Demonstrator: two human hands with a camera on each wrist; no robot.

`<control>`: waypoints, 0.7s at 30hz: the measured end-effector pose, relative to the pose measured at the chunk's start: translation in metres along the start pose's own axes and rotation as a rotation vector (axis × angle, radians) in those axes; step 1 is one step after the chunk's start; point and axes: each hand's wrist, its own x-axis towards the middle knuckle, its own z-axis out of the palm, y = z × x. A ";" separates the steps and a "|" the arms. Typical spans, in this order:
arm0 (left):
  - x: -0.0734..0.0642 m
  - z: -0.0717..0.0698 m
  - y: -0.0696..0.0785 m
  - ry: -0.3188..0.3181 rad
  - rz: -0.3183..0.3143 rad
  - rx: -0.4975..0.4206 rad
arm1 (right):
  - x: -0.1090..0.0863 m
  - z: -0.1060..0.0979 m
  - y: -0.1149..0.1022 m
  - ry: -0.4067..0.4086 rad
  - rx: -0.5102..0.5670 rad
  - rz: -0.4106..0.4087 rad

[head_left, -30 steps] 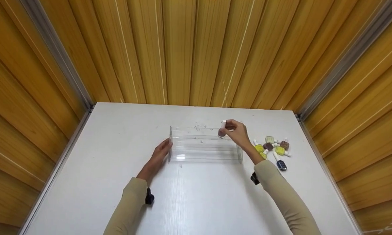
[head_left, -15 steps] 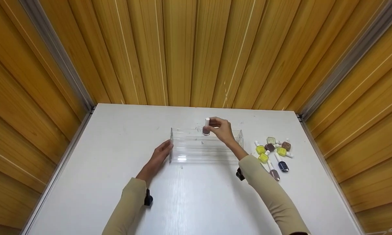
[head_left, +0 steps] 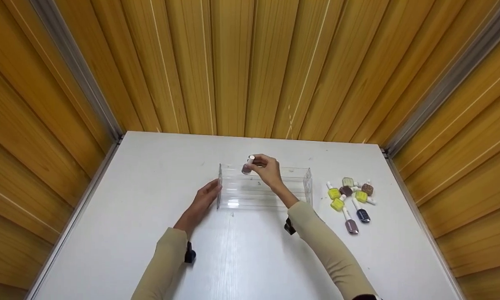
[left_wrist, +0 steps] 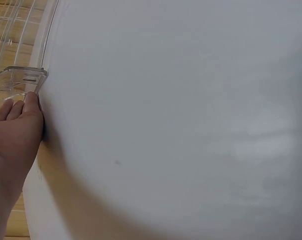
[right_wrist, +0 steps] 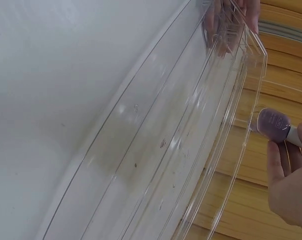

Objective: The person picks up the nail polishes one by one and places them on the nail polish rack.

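My right hand [head_left: 268, 171] pinches a nail polish bottle [head_left: 246, 168] by its white cap. The bottle has a mauve body [right_wrist: 273, 125] and is held tilted over the back tier of a clear acrylic tiered rack [head_left: 266, 207]. In the right wrist view, the bottle shows just beyond the rack's [right_wrist: 141, 150] back edge. My left hand [head_left: 207, 195] rests against the rack's left end panel. Extended fingers [left_wrist: 31, 102] touch that panel [left_wrist: 26, 70] in the left wrist view. The left thumb is hidden there.
Several nail polish bottles lie in a loose group right of the rack, among them yellow bottles [head_left: 337, 203], a dark blue bottle [head_left: 363, 215] and a mauve bottle [head_left: 351, 226]. The white table [head_left: 241, 258] meets wood-patterned walls [head_left: 229, 71] at its back and sides.
My right hand has carried the mauve bottle leftward along the rack's back tier, and the bottle has gone from upright to tilted. The left hand keeps its place at the end panel.
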 end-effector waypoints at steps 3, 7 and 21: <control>-0.001 0.001 -0.002 -0.016 -0.014 -0.025 | -0.001 0.006 0.004 0.009 0.001 -0.004; -0.001 0.000 -0.003 -0.003 -0.029 -0.018 | 0.000 0.014 0.010 -0.015 0.000 0.004; -0.001 0.001 -0.002 -0.006 -0.003 -0.039 | 0.000 0.036 0.007 -0.079 -0.009 -0.023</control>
